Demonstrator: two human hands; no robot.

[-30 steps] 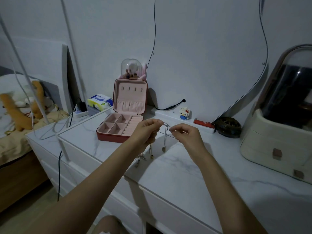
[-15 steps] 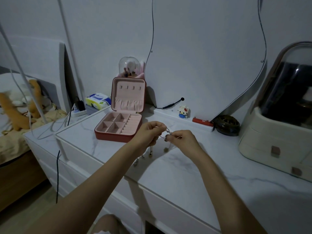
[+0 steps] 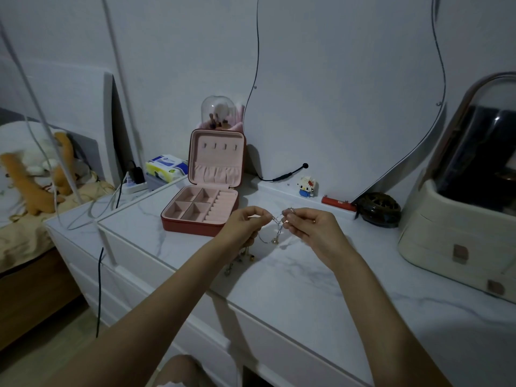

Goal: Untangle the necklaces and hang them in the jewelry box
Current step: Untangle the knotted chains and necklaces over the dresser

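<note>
Holding the tangled necklaces (image 3: 275, 229) in the air above the front part of the table (image 3: 307, 289), the person is pinching them from both sides. The left hand (image 3: 245, 227) is gripping one bunch of chain, with several pendant ends hanging below it toward the table's front edge. The right hand (image 3: 310, 229) is pinching the knot just beside the left one, so the two hands are nearly touching. The links are too fine to show which strand is crossing which.

The risk, as I judge it, is coming from pulling: if the hands are drawing apart while the loop is caught, the knot is tightening, and a thin chain could be breaking. The hanging ends are also swinging free near the edge, so a slipped pinch could be dropping a necklace to the floor.

Farther back, toward the table's rear left, the jewelry box (image 3: 205, 208) is standing open, and the hooks (image 3: 219, 146) in its lid are carrying nothing yet.
</note>
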